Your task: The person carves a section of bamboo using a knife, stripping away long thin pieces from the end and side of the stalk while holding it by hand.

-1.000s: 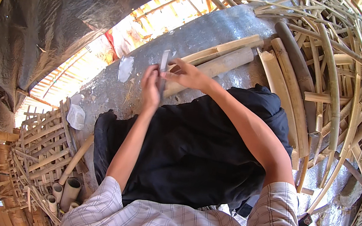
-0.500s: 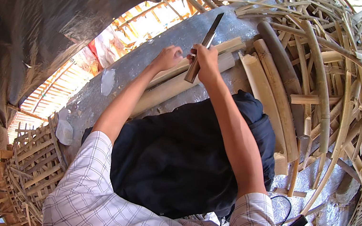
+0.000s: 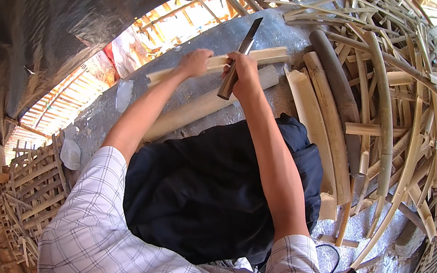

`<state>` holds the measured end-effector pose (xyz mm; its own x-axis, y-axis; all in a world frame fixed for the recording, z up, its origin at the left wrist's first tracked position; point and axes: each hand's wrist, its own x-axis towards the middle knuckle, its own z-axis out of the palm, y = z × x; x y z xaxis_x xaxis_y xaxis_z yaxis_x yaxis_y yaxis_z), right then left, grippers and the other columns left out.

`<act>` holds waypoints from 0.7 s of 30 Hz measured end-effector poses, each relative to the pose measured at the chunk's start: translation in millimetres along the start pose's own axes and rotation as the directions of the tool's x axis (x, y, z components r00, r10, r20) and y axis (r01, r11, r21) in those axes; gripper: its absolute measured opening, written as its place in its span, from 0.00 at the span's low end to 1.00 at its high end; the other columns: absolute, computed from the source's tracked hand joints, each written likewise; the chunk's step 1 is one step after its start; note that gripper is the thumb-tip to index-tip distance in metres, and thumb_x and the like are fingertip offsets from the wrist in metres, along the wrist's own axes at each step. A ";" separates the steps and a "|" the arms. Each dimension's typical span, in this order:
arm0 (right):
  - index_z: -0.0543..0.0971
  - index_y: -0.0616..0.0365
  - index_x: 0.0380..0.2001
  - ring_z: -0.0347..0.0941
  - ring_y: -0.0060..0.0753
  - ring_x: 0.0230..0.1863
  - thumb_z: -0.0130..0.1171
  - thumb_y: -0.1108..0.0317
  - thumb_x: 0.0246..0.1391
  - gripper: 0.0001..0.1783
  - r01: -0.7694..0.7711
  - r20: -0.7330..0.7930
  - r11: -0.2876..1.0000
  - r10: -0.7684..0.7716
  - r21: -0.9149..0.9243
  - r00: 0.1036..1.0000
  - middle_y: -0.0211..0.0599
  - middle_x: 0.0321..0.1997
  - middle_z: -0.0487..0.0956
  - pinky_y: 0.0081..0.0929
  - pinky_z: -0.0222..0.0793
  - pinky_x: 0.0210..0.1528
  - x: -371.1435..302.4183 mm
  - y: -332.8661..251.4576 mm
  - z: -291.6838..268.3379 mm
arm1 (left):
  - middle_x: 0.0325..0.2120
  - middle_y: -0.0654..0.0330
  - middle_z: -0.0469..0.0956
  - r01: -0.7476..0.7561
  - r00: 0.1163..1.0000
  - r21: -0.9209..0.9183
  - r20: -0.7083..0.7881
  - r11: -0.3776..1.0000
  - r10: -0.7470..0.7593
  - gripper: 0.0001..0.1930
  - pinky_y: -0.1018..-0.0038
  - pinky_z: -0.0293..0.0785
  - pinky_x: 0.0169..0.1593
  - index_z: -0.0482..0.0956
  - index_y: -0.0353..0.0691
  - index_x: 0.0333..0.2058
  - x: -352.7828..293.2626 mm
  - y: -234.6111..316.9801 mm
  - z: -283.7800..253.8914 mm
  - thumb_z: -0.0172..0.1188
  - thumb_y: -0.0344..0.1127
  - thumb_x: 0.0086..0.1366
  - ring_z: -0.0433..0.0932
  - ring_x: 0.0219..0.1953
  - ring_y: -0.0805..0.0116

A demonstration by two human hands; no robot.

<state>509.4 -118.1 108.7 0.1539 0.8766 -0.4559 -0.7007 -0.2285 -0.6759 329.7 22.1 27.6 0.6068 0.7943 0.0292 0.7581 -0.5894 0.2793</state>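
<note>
Apparently curls the left hand [image 3: 194, 63] round split bamboo [image 3: 216, 65] near the floor [image 3: 223, 41]'s far edge, clasping a knife [image 3: 229, 83] blade-outward in the right hand [image 3: 245, 72], perhaps for clearance.

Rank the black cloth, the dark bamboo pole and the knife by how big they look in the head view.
1. Black cloth
2. Dark bamboo pole
3. Knife, clearly smallest

This is apparent size only; nearness and the fisheye bend leave true sizes unsure.
</note>
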 end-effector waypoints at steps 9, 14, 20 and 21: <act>0.71 0.57 0.32 0.70 0.29 0.23 0.62 0.71 0.55 0.08 0.152 0.201 0.988 -0.151 0.010 0.968 0.33 0.26 0.73 0.32 0.71 0.26 -13.5 -26.1 -4.0 | 0.39 0.42 0.84 0.114 0.909 -0.160 -0.382 0.981 -0.168 0.12 0.57 0.76 0.48 0.81 0.36 0.44 -48.2 -26.1 -126.0 0.54 0.28 0.63 0.84 0.45 0.43; 0.70 0.57 0.34 0.70 0.29 0.22 0.62 0.73 0.53 0.10 0.214 0.285 0.973 -0.181 -0.091 0.941 0.34 0.26 0.72 0.31 0.69 0.26 -35.0 -14.4 13.8 | 0.33 0.54 0.83 0.022 0.864 -0.605 -0.390 0.796 -0.320 0.20 0.69 0.75 0.43 0.82 0.35 0.46 -101.4 -68.8 -140.1 0.47 0.19 0.59 0.82 0.35 0.65; 0.71 0.57 0.34 0.70 0.30 0.20 0.62 0.74 0.52 0.09 0.231 0.301 0.958 -0.172 -0.172 0.938 0.35 0.26 0.72 0.31 0.67 0.24 -34.4 -5.1 -4.5 | 0.38 0.57 0.84 -0.115 0.841 -0.925 -0.285 0.362 -0.461 0.19 0.71 0.78 0.47 0.82 0.33 0.47 -135.1 -43.7 -96.4 0.45 0.17 0.65 0.82 0.40 0.68; 0.72 0.57 0.34 0.70 0.31 0.20 0.62 0.74 0.52 0.09 0.229 0.301 0.955 -0.166 -0.187 0.939 0.35 0.26 0.72 0.31 0.67 0.24 -35.7 -2.2 -1.9 | 0.39 0.57 0.85 -0.145 0.830 -0.946 -0.277 0.291 -0.485 0.18 0.71 0.79 0.49 0.82 0.33 0.47 -140.7 -46.7 -87.8 0.45 0.17 0.66 0.83 0.41 0.67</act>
<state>506.8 -149.8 125.3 0.0516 0.9886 -0.1415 -0.5037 -0.0966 -0.8585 188.0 -49.2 94.6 0.0697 0.9855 0.1544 -0.0935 -0.1476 0.9846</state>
